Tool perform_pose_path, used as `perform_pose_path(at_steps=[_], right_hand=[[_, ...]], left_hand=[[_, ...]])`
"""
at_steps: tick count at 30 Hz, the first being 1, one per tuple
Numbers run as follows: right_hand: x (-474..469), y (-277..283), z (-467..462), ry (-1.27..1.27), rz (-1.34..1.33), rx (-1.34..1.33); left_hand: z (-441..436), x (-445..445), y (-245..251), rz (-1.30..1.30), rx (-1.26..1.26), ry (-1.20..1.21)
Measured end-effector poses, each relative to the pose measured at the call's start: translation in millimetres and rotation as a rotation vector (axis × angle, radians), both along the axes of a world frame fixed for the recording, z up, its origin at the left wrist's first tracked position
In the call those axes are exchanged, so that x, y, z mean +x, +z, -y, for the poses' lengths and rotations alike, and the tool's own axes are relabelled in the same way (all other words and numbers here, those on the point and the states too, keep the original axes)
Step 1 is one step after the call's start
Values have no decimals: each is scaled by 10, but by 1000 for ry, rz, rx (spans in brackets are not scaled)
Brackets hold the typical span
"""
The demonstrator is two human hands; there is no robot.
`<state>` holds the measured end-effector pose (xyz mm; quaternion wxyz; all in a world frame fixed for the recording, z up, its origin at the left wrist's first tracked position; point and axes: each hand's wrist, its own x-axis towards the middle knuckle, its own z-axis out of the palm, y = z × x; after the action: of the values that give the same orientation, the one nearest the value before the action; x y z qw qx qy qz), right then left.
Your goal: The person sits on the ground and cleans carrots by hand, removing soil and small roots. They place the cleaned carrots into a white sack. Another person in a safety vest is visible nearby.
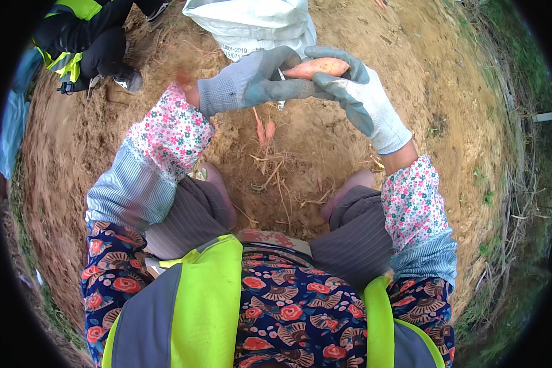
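In front of me my right hand [363, 99], in a white and grey-green coated glove, holds a sweet potato [319, 68] lengthwise, its narrow end to the left. At that narrow end is my left hand [257, 80], in a grey coated glove, fingers curled and thumb reaching across under the root. A thin pale blade-like tool [281, 73] shows between the left thumb and fingers, against the root's tip; most of it is hidden. Below the hands, two small slender sweet potatoes [264, 131] lie on the soil.
A white woven sack [257, 23] bearing writing stands just beyond my hands. Dry roots and stems [276, 170] lie between my pink shoes [218, 193]. At upper left a person in a hi-vis vest [85, 46] crouches near blue sheeting [16, 119]. Brush [520, 207] edges the right side.
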<state>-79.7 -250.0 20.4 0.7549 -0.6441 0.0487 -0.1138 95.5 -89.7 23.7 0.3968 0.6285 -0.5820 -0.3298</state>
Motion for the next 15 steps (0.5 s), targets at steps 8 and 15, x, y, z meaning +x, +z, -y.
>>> perform_pose_path(at_steps=[8, 15], right_hand=[[125, -41, -207, -259, -45, -20], [157, -71, -112, -443, -6, 74]], left_hand=[[-63, -205, 327, -44, 75, 49], [-102, -138, 132, 437, -193, 116]])
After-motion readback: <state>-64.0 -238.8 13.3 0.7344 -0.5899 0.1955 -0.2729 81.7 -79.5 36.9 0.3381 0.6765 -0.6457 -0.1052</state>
